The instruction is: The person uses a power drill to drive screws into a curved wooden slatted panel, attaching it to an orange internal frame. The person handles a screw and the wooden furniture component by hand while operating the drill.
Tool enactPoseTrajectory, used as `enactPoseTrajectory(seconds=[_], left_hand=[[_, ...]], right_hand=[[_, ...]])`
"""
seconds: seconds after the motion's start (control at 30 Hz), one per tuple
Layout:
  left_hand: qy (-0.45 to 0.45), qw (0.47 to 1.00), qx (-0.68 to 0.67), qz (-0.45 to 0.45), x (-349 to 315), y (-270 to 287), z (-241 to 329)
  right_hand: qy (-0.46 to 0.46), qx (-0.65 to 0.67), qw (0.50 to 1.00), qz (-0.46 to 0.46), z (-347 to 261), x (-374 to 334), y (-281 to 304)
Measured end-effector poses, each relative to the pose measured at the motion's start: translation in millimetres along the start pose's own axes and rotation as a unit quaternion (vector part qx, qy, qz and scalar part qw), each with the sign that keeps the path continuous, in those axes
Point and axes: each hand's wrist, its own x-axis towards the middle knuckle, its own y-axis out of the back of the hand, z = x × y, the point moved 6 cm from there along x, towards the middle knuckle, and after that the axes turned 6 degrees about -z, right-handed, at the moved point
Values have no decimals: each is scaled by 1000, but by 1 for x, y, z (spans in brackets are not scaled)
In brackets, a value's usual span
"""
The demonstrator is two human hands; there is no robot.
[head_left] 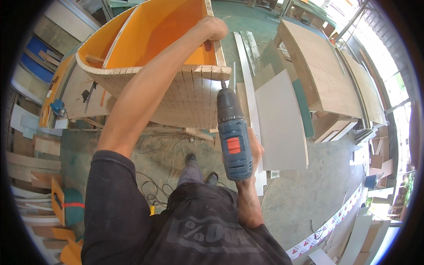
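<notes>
In my right hand is a cordless drill, blue-grey with a black chuck and a red patch. Its tip meets the right end of the slatted front edge of a curved wooden cabinet. Vertical grooves run down the outside of that cabinet, and its inside is orange with a pale divider. My left arm reaches across the cabinet, and my left hand is closed over the upper right side edge; its fingertips are partly hidden.
Right of the cabinet lean a white panel and long pale strips. Beyond them stands a plywood box. A workbench with a blue tool is at left. Black cable coils on the floor near my feet.
</notes>
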Motion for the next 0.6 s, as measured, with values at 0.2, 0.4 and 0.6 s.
enactPoseTrajectory(seconds=[0.2,0.4,0.6], left_hand=[[36,992,-112,54,-3,1,-7],[55,998,21,8,-4,2,2],[56,998,-6,11,1,1,-4]], right_hand=[[21,2,1000,-5,-3,1,0],[10,-3,1000,-8,0,3,1],[11,-19,1000,-14,2,3,0]])
